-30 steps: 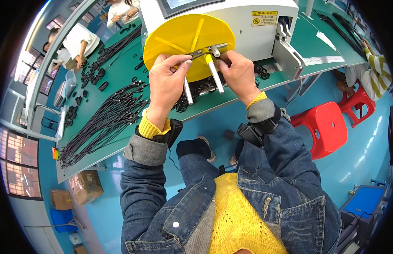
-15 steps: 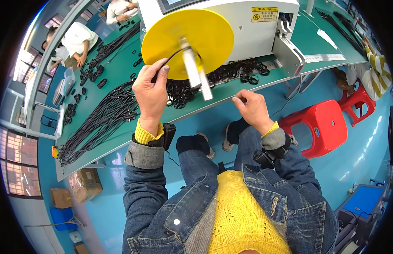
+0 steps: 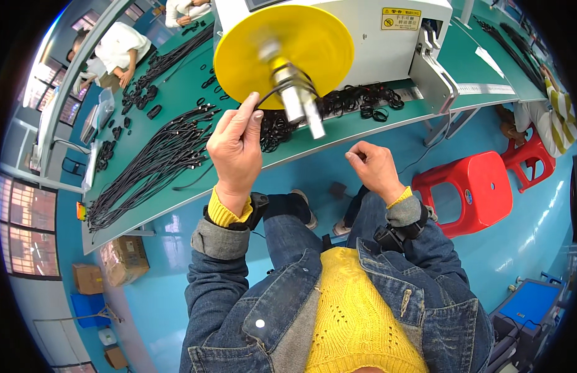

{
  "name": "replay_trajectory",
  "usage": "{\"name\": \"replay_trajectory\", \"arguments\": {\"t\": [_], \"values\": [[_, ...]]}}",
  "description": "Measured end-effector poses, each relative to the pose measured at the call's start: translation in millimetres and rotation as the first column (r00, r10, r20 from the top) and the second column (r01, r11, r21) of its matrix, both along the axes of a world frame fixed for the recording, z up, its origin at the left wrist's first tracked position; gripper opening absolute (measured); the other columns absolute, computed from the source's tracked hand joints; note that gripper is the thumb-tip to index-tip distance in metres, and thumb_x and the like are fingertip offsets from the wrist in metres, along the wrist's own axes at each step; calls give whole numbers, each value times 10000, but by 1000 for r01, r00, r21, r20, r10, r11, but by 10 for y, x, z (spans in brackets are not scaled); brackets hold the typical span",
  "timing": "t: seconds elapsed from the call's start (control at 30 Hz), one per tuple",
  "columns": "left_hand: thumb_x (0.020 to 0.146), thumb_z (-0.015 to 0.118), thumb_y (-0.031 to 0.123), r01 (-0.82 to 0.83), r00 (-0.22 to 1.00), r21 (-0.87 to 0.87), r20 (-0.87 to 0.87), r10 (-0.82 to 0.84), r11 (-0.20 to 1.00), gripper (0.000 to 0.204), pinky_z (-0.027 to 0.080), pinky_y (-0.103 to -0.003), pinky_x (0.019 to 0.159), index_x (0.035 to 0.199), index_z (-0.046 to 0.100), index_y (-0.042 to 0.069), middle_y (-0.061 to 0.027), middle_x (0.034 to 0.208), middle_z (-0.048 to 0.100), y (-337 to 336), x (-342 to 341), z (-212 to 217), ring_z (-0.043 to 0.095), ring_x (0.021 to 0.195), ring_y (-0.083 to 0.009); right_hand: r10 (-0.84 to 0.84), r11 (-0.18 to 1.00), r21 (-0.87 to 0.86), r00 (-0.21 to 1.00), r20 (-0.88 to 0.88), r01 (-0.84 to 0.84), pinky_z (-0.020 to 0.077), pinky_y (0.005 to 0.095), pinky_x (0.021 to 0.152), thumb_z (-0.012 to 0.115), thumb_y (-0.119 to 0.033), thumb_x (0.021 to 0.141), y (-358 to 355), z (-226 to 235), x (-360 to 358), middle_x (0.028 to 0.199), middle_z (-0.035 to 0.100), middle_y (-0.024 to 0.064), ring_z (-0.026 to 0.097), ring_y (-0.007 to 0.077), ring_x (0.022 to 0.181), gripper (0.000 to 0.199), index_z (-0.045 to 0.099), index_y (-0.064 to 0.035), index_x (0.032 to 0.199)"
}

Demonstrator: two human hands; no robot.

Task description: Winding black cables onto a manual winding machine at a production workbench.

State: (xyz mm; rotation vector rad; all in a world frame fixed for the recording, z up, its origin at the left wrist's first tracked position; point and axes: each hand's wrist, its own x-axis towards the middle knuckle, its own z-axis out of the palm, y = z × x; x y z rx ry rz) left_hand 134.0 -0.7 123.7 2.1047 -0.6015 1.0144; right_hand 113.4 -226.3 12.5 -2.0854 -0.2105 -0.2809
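My left hand (image 3: 235, 152) pinches a black cable (image 3: 271, 96) between thumb and forefinger. From there the cable runs to the metal winding prongs (image 3: 294, 99), where several dark turns lie around them. The prongs stick out from a round yellow disc (image 3: 322, 40) on the front of a white winding machine (image 3: 375, 59); they are blurred by motion. My right hand (image 3: 378, 169) hangs in front of the table edge, right of the prongs, its fingers curled in and nothing visible in them.
Coiled black cables (image 3: 372, 99) lie beneath the machine. A bundle of straight black cables (image 3: 151, 165) spreads over the green table (image 3: 123, 214) at left. Red stools (image 3: 481, 193) stand at right. Co-workers (image 3: 117, 53) sit at the far left; another person is at the far right.
The prongs have turned, and more cable shows wound around them. My left hand has shifted slightly right and down with the cable. The right hand stays curled nearby.
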Motion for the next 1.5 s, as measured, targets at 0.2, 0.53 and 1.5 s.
{"name": "replay_trajectory", "arguments": {"t": [0.2,0.53,1.5], "values": [[812,596,15,33,997,-130,-68,-42,991,249,387,-231,492,1061,608,10,-77,672,542,-62,-30,-159,470,529,-115,8,1000,4,1000,19,-8,426,271,493,617,-108,779,28,-28,6,589,572,90,530,144,503,116,600,5,757],[774,601,15,-106,988,207,135,79,973,249,425,-291,509,1023,611,-1,-93,732,530,-401,-40,121,534,576,-225,-9,991,134,969,246,-25,414,255,482,632,-86,773,122,640,137,613,584,83,524,137,505,104,600,12,777],[850,464,112,-76,995,483,-20,97,872,452,362,-406,913,1230,363,-110,-333,1108,427,-399,24,238,447,1002,-425,146,958,184,926,347,-220,487,316,829,691,-115,690,146,931,518,1091,551,181,577,218,970,650,385,9,1251]]}}
